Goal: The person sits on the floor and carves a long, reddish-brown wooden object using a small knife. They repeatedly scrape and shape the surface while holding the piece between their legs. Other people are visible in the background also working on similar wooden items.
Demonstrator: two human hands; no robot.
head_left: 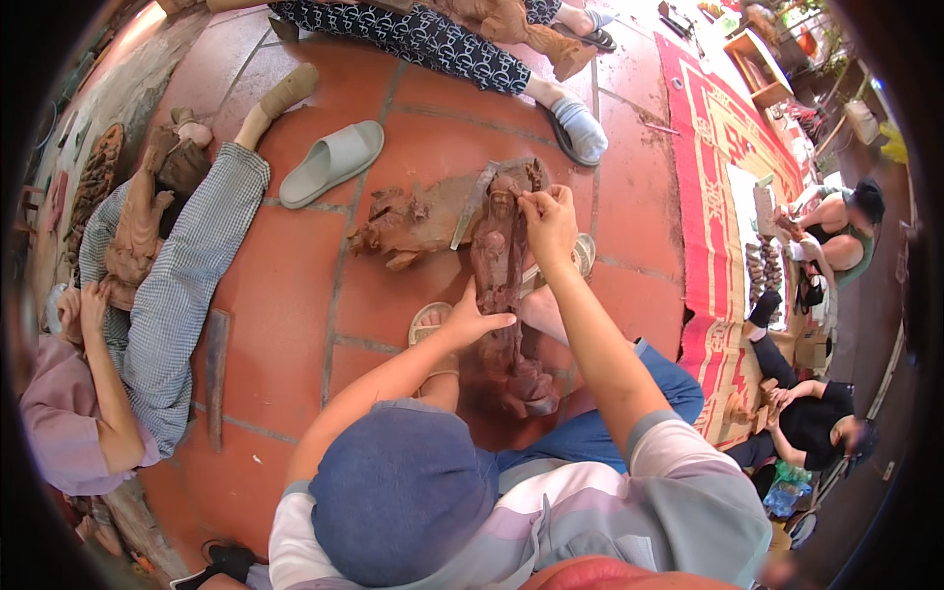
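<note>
A reddish-brown carved wooden statue (492,261), a bearded standing figure with a tall staff at its side, is upright in front of me. My left hand (472,320) is wrapped round its lower half, the thumb lying across the front. At head height, my right hand (549,221) pinches with thumb and fingertips against the top of the staff. Whatever small thing may be between those fingertips is hidden. Behind the statue, a rough block of wood (408,211) lies on the tiles with a flat grey strip (472,206) across its right part.
A pale green slipper (332,164) and a narrow wooden strip (217,379) lie on red floor tiles. At left, another person's hands (90,305) hold a carved figure (138,236). More people sit ahead and at right, around a red patterned mat (703,246).
</note>
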